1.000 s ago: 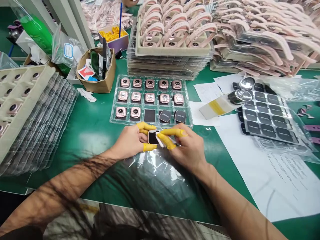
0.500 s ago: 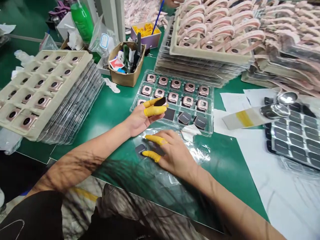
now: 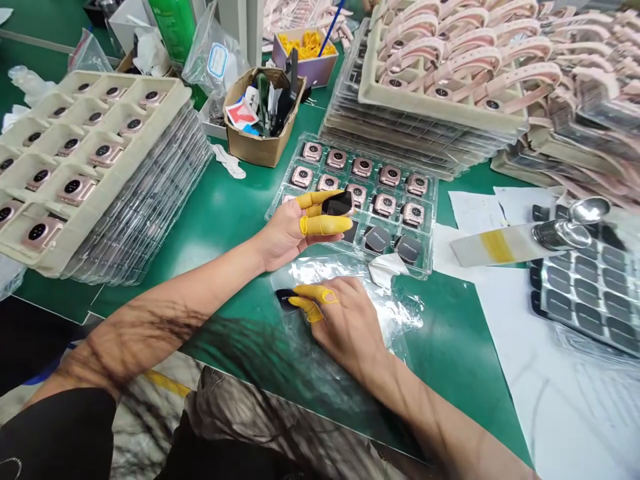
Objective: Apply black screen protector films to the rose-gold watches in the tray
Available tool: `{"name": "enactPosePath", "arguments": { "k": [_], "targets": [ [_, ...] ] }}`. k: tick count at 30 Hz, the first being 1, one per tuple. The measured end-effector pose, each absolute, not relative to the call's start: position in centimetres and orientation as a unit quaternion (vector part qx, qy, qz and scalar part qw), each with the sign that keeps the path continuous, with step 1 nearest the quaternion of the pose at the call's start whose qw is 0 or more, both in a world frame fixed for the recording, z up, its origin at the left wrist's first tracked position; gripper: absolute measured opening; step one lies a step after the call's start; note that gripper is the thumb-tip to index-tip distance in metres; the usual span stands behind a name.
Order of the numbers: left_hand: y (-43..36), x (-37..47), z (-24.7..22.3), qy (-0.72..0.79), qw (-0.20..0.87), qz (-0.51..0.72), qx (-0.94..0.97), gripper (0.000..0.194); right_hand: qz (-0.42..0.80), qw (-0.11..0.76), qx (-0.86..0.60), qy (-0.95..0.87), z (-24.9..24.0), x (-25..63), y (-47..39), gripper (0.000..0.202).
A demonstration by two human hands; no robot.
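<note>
We saw the left hand [image 3: 295, 230], its fingertips capped in yellow rubber cots, pinching a small dark-faced square watch body [image 3: 338, 203] between thumb and fingers, held just above the near left corner of a clear plastic blister tray [image 3: 425, 227]. That tray held rows of rose-gold watch bodies lying back up, with a few dark-faced ones in its nearest row. The right hand [image 3: 345, 320], also wearing yellow cots, lay palm down on a crinkled sheet of clear plastic film [image 3: 400, 310], its thumb and forefinger closed on a small black square film piece [image 3: 286, 299] pressed flat against the green mat [image 3: 220, 213]. To the left, a beige moulded pulp tray [image 3: 165, 113] sat on a slanting stack of clear trays, each of its cells holding one rose-gold watch body. Behind the blister tray stood a brown cardboard box [image 3: 260, 150] of tools and cards, and farther back a small purple box of yellow finger cots [image 3: 305, 47]. A second beige tray [image 3: 440, 110] on its own stack carried watches with pink straps. On the right, black sheets of dark square films [image 3: 590, 293] lay over white papers, with a shiny metal weight [image 3: 560, 233] on a strip. Open green mat remained between the left stack and the blister tray, and the table's near edge ran just below the right forearm.
</note>
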State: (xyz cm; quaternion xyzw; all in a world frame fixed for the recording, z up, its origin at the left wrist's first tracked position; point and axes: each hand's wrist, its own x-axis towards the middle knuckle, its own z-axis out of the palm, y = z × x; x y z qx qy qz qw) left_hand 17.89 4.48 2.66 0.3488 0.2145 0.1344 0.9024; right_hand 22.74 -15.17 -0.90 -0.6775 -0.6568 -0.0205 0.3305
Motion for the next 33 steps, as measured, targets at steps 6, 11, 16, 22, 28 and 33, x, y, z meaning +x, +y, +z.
{"name": "enactPosePath", "arguments": {
  "k": [6, 11, 16, 22, 28, 33],
  "targets": [
    [4.7, 17.8, 2.7, 0.199, 0.905, 0.14, 0.349, 0.05, -0.013, 0.312, -0.648, -0.694, -0.9, 20.0, -16.6, 0.054],
    [4.6, 17.9, 2.3, 0.199, 0.883, 0.145, 0.401, 0.058, 0.161, 0.3, -0.616, -0.71, 1.4, 19.8, -17.8, 0.043],
    [2.9, 17.3, 2.0, 0.244, 0.785, 0.146, 0.55, 0.078, 0.337, 0.491, -0.595, -0.54, 6.1, 25.2, -19.1, 0.02],
    [-0.1, 16.2, 1.9, 0.23, 0.735, 0.002, 0.637, 0.073, 0.357, 0.624, -0.657, -0.228, 2.6, 29.5, -18.6, 0.046],
    [-0.4, 16.4, 1.9, 0.243, 0.699, -0.04, 0.671, 0.073, 0.4, 0.622, -0.652, -0.166, 0.4, 29.3, -17.9, 0.051],
    [-0.3, 16.5, 2.3, 0.243, 0.684, -0.047, 0.686, 0.071, 0.441, 0.62, -0.637, -0.125, 1.0, 29.5, -18.1, 0.048]
  ]
}}
